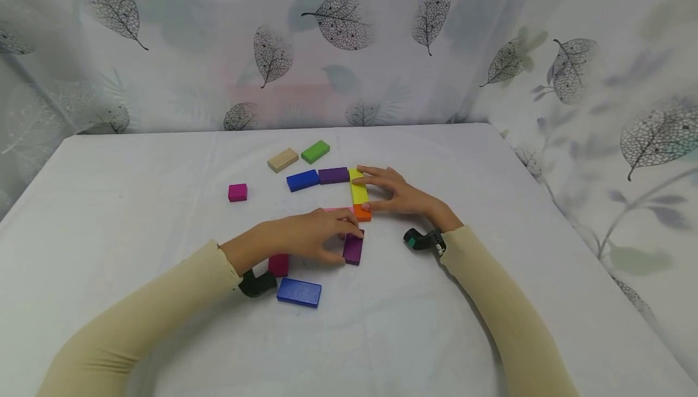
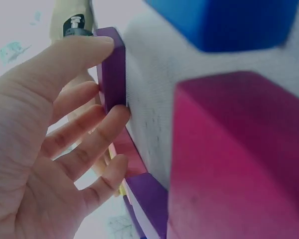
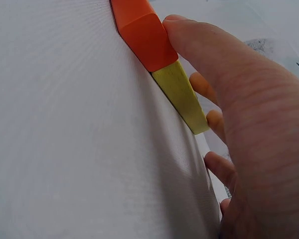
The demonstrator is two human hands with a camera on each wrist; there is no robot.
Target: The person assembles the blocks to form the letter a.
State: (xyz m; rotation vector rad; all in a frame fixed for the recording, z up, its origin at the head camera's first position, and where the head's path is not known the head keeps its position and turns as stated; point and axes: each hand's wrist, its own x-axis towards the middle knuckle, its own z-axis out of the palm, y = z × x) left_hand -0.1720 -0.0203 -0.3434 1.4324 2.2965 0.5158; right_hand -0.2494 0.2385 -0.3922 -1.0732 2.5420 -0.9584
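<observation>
Left hand (image 1: 308, 231) pinching the purple block (image 1: 353, 249) here, while the right hand (image 1: 400, 196), fingers spread, touches yellow block (image 1: 359, 193) and orange block (image 1: 363, 214)!

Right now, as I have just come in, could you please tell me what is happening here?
A person is handling coloured blocks on a white table. The left grip pinches a purple block, while the right grip touches a yellow block and an orange block, which meet end to end. From the yellow block's far end, another purple block and a blue block run off to the left. A tan block and a green block lie farther back.
</observation>
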